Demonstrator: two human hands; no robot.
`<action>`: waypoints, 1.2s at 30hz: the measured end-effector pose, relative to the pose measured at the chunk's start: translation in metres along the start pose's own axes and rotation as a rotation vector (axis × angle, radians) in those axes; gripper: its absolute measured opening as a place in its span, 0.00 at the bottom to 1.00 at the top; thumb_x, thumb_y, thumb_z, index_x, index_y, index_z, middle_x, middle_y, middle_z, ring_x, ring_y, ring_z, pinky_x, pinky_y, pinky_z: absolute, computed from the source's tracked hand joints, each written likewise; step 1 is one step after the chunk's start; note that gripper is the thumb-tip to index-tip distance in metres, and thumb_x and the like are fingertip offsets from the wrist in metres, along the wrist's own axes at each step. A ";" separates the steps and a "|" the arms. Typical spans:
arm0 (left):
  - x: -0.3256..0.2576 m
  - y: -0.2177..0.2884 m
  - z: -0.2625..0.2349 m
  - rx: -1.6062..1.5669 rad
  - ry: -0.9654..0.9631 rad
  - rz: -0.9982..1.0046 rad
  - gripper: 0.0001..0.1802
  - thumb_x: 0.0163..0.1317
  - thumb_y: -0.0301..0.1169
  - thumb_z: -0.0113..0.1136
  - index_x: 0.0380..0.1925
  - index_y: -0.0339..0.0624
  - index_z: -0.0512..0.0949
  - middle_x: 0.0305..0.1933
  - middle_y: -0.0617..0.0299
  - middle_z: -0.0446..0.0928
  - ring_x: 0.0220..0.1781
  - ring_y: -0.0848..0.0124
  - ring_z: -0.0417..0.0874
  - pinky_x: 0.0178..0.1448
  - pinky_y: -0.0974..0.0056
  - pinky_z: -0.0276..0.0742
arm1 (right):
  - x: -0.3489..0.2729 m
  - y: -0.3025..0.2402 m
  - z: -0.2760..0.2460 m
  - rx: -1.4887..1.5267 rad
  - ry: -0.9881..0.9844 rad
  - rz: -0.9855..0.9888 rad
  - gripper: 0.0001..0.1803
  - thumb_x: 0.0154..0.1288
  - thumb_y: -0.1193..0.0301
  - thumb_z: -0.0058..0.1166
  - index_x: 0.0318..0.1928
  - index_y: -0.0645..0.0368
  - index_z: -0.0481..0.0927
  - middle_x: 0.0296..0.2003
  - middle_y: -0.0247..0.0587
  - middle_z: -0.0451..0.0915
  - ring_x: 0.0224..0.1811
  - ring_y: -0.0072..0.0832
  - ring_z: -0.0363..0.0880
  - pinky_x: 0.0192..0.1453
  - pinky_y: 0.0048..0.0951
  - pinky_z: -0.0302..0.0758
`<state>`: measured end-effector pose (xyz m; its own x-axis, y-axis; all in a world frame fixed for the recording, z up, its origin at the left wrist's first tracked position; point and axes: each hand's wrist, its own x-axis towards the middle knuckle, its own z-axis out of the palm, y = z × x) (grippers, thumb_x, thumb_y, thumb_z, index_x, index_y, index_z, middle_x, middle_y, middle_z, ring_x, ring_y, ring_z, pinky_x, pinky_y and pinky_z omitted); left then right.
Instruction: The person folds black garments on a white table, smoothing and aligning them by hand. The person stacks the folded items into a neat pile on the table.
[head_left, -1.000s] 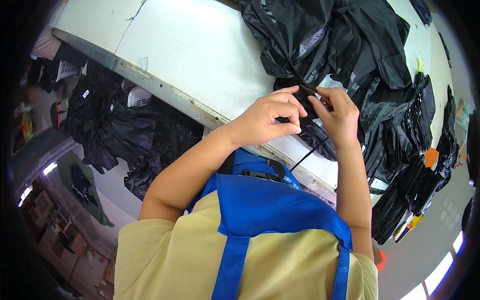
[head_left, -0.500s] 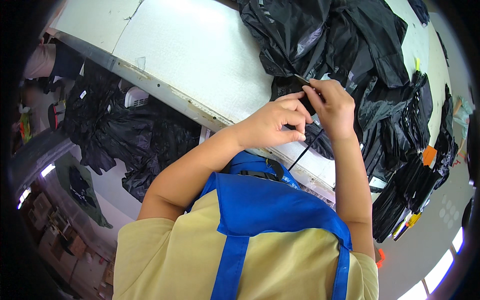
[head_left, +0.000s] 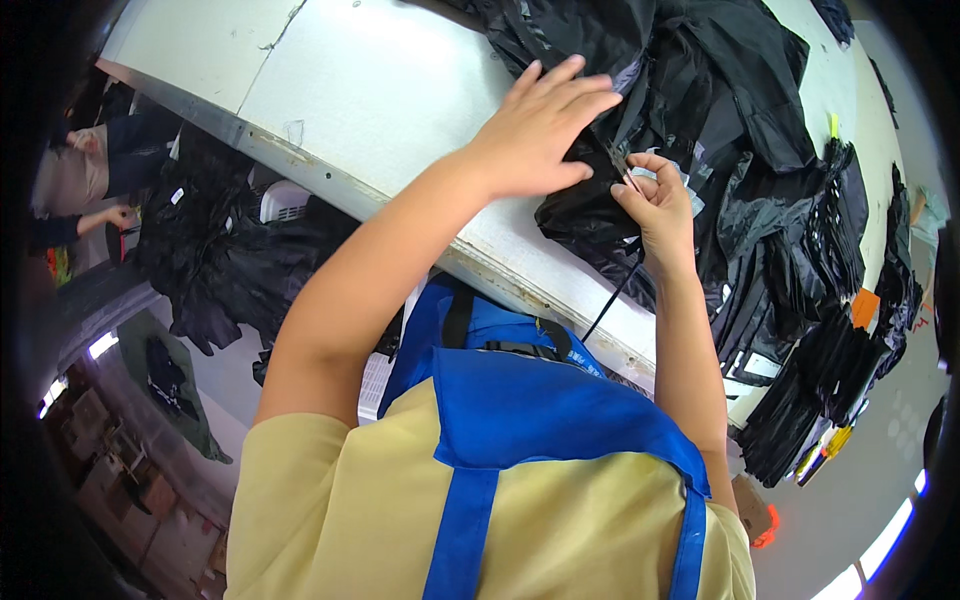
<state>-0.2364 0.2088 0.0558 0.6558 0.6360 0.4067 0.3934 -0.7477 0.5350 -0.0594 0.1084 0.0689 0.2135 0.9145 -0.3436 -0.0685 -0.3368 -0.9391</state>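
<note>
**A:** Closest in, the blue apron (head_left: 520, 410) over a yellow shirt, both forearms reaching up to the counter (head_left: 400, 90). What's the right hand (head_left: 655, 205) doing?

**B:** Fingers pinched around a small slim tool (head_left: 617, 160), dark and metallic; I can't tell if it's snips or tweezers. A thin black cord (head_left: 612, 295) hangs from under that wrist toward the counter's edge.

**A:** And the left hand (head_left: 535, 130)?

**B:** Flat, fingers spread, grasping nothing, pressing down on the black garment (head_left: 600, 215) just left of the tool. The garment lies under and between both hands, bunched near the counter's front edge.

**A:** Risks?

**B:** My guess: the tool tip sits very near the left fingertips, so a slip could nick a finger or snag the fabric. The cloth looks slick, so it might slide under the flat palm.

**A:** That cord?

**B:** It could catch on the counter's edge if the right wrist lifts.

**A:** Farther out?

**B:** Beyond the hands, a heap of black garments (head_left: 720, 70); right of the right hand, stacked black bundles (head_left: 820, 370) hang off the counter with an orange tag (head_left: 863, 308). A tug on the worked piece could drag them.
</note>
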 end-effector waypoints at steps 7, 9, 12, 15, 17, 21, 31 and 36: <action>0.046 0.012 -0.037 -0.617 -0.736 -0.196 0.09 0.61 0.34 0.58 0.33 0.40 0.79 0.25 0.67 0.76 0.30 0.75 0.75 0.58 0.63 0.66 | -0.028 -0.029 -0.032 0.063 0.025 -0.006 0.17 0.57 0.80 0.57 0.48 0.65 0.74 0.31 0.29 0.79 0.33 0.10 0.72 0.40 0.11 0.66; 0.044 0.022 -0.038 -0.843 -0.768 -0.303 0.10 0.62 0.32 0.57 0.34 0.36 0.79 0.25 0.72 0.73 0.31 0.84 0.70 0.39 0.75 0.67 | -0.037 -0.032 -0.035 -0.016 0.055 -0.077 0.18 0.57 0.78 0.59 0.49 0.66 0.75 0.34 0.30 0.78 0.35 0.11 0.73 0.42 0.13 0.68; 0.039 0.031 -0.035 -1.049 -0.707 -0.447 0.09 0.61 0.31 0.58 0.34 0.35 0.80 0.28 0.72 0.75 0.33 0.83 0.71 0.42 0.75 0.67 | -0.054 -0.049 -0.037 -0.345 0.286 -0.370 0.18 0.56 0.75 0.62 0.48 0.64 0.78 0.36 0.34 0.78 0.37 0.18 0.74 0.44 0.19 0.71; 0.037 0.038 -0.036 -1.119 -0.643 -0.495 0.09 0.61 0.30 0.58 0.35 0.36 0.80 0.30 0.72 0.76 0.35 0.83 0.72 0.44 0.75 0.67 | -0.083 -0.076 -0.038 -0.705 0.271 -0.612 0.19 0.46 0.75 0.67 0.42 0.63 0.82 0.32 0.38 0.78 0.31 0.23 0.75 0.34 0.19 0.69; 0.037 0.040 -0.036 -1.149 -0.667 -0.504 0.09 0.61 0.31 0.58 0.36 0.37 0.81 0.30 0.72 0.76 0.35 0.84 0.72 0.44 0.75 0.66 | -0.085 -0.075 -0.031 -0.744 0.222 -0.585 0.19 0.45 0.78 0.67 0.42 0.62 0.82 0.33 0.37 0.79 0.30 0.22 0.75 0.31 0.19 0.69; 0.037 0.042 -0.035 -1.176 -0.705 -0.499 0.09 0.61 0.31 0.58 0.36 0.37 0.81 0.30 0.72 0.76 0.35 0.84 0.71 0.43 0.75 0.66 | -0.081 -0.064 -0.028 -0.705 0.194 -0.539 0.17 0.47 0.79 0.66 0.42 0.62 0.83 0.33 0.37 0.80 0.30 0.20 0.74 0.32 0.18 0.70; 0.035 0.045 -0.036 -1.145 -0.723 -0.449 0.10 0.61 0.31 0.57 0.36 0.36 0.80 0.28 0.72 0.75 0.33 0.84 0.71 0.40 0.76 0.66 | -0.074 -0.058 -0.024 -0.504 0.151 -0.404 0.16 0.47 0.79 0.66 0.40 0.63 0.83 0.30 0.36 0.79 0.29 0.19 0.72 0.32 0.18 0.68; 0.031 0.046 -0.037 -1.170 -0.693 -0.447 0.09 0.61 0.30 0.56 0.36 0.36 0.80 0.28 0.71 0.75 0.32 0.84 0.70 0.39 0.76 0.66 | -0.075 -0.056 -0.030 -0.355 0.134 -0.307 0.16 0.46 0.78 0.67 0.40 0.63 0.83 0.31 0.35 0.78 0.31 0.18 0.72 0.35 0.18 0.67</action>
<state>-0.2214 0.2015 0.1201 0.9314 0.2971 -0.2104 0.1227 0.2879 0.9498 -0.0425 0.0517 0.1479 0.2973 0.9544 -0.0251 0.3486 -0.1330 -0.9278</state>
